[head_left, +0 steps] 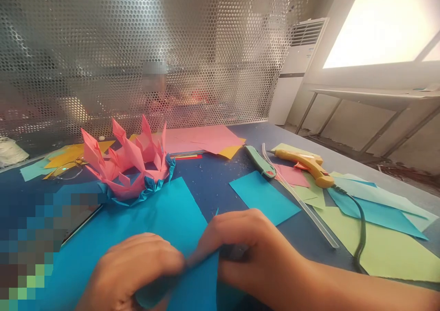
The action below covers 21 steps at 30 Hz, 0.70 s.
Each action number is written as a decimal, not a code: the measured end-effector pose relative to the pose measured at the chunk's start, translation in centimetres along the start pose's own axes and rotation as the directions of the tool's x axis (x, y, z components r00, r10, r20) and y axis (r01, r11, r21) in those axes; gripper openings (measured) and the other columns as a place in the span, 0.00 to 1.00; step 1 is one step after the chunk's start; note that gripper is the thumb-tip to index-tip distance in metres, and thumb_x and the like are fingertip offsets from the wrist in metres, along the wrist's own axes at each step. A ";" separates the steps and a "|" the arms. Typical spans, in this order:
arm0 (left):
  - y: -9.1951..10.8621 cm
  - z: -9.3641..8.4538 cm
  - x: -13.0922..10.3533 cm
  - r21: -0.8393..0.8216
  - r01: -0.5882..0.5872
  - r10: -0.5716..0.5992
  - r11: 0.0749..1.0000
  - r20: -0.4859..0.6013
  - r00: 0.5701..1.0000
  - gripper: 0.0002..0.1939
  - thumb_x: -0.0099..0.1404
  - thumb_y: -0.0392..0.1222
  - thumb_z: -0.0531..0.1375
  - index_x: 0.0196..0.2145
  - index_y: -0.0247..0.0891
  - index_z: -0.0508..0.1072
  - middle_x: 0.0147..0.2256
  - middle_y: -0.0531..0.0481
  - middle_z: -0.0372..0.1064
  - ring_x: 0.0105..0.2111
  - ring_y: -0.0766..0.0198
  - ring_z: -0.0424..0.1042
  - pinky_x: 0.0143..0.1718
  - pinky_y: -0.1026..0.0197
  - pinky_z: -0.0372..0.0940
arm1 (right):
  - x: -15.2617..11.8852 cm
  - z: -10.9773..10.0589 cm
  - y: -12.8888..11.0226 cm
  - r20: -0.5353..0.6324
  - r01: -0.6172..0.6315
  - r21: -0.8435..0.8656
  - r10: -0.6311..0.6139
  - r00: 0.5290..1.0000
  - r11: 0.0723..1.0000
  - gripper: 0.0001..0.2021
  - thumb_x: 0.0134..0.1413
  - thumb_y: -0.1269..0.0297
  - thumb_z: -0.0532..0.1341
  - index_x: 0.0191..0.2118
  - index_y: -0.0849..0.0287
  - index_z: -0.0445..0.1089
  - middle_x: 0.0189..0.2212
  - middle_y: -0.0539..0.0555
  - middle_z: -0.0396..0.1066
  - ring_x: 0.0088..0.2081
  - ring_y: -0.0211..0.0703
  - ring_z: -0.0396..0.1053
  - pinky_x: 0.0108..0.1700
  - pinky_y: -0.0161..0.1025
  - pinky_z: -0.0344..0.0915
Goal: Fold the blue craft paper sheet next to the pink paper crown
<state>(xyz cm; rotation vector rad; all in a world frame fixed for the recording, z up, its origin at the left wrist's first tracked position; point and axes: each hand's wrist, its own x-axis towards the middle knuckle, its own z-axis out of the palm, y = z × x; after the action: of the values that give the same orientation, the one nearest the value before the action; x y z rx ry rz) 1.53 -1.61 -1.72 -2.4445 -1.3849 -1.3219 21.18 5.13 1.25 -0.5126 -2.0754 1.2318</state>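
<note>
Between the left hand [134,270] and the right hand [254,237], blue paper [199,286], gripped in the curled fingers of both, with fingertips nearly meeting at the upper edge and thumbs partly hidden. Probably light, thin and pliable, easily creased or torn; best held lightly by the edges. Beyond the left hand, a broad blue sheet [165,219], of unclear join to the held part. Farther beyond, a pink folded-paper ring [130,157]. Just beyond the right hand, a blue square [264,196]; farther right, a clear stick [305,210], a yellow glue gun [305,161] and pale green paper [392,251], all on the bench [213,187].
</note>
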 end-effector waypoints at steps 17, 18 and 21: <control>-1.4 0.1 0.1 0.255 -0.298 0.209 0.920 0.324 0.922 0.14 0.67 0.31 0.52 0.47 0.41 0.70 0.42 0.52 0.74 0.42 0.66 0.74 0.44 0.67 0.68 | 0.3 -0.4 0.3 -0.062 -0.389 -0.618 0.451 0.890 0.683 0.10 0.60 0.68 0.58 0.44 0.51 0.72 0.25 0.49 0.72 0.26 0.42 0.67 0.31 0.36 0.58; -1.5 0.1 0.2 0.259 -0.305 0.206 0.916 0.347 0.915 0.15 0.67 0.32 0.51 0.49 0.41 0.69 0.43 0.52 0.75 0.42 0.66 0.75 0.44 0.68 0.68 | 0.3 -0.4 0.2 -0.066 -0.396 -0.632 0.462 0.884 0.667 0.10 0.60 0.68 0.58 0.44 0.51 0.73 0.26 0.50 0.73 0.27 0.43 0.67 0.31 0.36 0.58; -1.7 0.3 0.2 0.290 -0.307 0.189 0.906 0.371 0.909 0.17 0.68 0.33 0.49 0.51 0.42 0.69 0.44 0.51 0.75 0.41 0.64 0.76 0.41 0.66 0.71 | 0.3 -0.5 0.0 -0.062 -0.398 -0.662 0.483 0.873 0.635 0.10 0.60 0.69 0.57 0.44 0.51 0.73 0.28 0.51 0.75 0.29 0.44 0.69 0.31 0.35 0.58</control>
<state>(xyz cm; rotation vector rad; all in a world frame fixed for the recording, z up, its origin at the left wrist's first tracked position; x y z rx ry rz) 0.56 -0.34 -2.32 -2.5616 -1.1727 -0.5678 21.32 5.60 1.49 -1.3814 -2.5727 0.7222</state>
